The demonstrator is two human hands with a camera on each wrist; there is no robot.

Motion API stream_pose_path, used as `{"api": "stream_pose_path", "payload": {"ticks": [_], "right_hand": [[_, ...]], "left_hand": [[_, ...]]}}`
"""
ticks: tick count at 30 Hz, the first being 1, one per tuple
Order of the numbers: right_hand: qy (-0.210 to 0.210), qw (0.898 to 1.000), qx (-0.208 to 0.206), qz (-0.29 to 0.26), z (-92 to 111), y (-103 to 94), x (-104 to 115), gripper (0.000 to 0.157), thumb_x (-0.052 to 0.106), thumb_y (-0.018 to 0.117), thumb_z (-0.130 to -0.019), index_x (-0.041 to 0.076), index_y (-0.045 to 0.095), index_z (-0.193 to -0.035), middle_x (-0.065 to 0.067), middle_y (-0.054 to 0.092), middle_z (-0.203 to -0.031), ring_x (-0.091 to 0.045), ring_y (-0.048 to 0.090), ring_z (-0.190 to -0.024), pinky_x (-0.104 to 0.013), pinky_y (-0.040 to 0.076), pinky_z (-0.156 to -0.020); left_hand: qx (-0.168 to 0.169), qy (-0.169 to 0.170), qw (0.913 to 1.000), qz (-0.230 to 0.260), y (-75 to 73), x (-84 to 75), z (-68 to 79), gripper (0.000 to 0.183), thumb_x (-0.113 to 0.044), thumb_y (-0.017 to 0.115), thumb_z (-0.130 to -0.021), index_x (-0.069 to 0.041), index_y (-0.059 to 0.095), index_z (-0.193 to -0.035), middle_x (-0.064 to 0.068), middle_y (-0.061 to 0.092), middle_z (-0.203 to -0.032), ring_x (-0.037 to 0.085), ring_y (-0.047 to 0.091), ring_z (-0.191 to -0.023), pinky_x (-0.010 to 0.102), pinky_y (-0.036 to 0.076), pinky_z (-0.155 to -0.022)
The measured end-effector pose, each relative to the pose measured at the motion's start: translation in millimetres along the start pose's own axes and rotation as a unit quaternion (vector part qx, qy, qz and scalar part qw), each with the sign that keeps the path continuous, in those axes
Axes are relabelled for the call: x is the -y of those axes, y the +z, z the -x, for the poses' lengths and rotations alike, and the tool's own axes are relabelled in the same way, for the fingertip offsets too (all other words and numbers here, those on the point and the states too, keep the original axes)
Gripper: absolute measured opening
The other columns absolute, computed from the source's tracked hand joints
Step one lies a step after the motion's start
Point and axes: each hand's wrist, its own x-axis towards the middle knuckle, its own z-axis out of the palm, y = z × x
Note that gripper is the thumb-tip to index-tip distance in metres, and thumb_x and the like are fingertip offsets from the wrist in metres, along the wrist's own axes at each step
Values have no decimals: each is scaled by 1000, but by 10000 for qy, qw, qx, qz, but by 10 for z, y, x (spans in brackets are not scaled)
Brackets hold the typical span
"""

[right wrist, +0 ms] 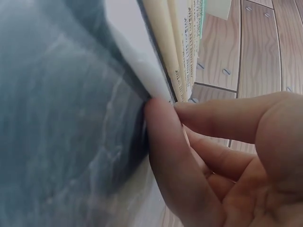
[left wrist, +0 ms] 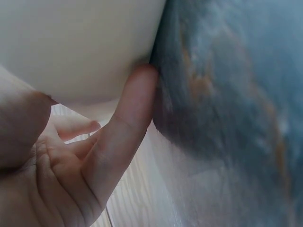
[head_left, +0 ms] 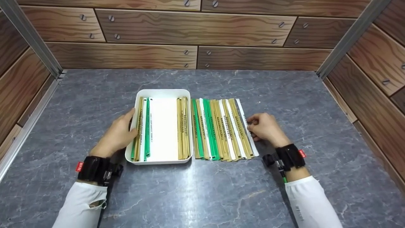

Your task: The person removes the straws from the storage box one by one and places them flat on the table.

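Strips (head_left: 225,128) grn, wht & gold; tray (head_left: 163,93) wht.

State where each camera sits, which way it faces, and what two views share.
Head: on the head, facing forward and down at the white tray and thin strips; both hands, wristbands and sleeves show.
Left wrist: worn there, facing the tray's outer side and the tabletop; the left hand shows close up.
Right wrist: worn there, facing the strips' near end; the right hand shows close up.
Shared: head and right wrist views both show the right hand at the end white strip.
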Motion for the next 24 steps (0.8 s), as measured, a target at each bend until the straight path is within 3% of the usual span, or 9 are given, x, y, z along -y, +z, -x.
{"api": "stream_pose_path", "payload": {"ticks": [17, 20, 24], "right_hand": [[-43, 9997, 17, 233, 45, -9, 74, 37, 7, 63, -98, -7, 64, -132, -22, 69, -104, -20, 69, -66, -33, 62, -60], [-311, 9988, -217, 313, 79, -27, 200, 40, 10, 65, -98, -4, 63, -135, -20, 68, -109, -26, 70, -77, -36, 62, -66], [-1083, 9925, -471, 314, 116, 96, 573, 41, 12, 68, -96, -1, 64, -134, -17, 69, -116, -29, 68, -92, -37, 61, -72]], "left_hand": [[18, 50, 10000, -50, 3, 5, 3, 76, -5, 51, -96, 6, 17, -163, 39, 32, -157, 49, 38, -142, 63, 30, -120], [27, 57, 10000, -20, -3, 6, 2, 76, -5, 51, -96, 6, 17, -163, 39, 33, -157, 48, 40, -141, 62, 31, -119], [32, 54, 10000, 18, 6, 8, 3, 76, -6, 51, -97, 6, 16, -163, 39, 33, -157, 48, 41, -140, 62, 32, -119]]}}
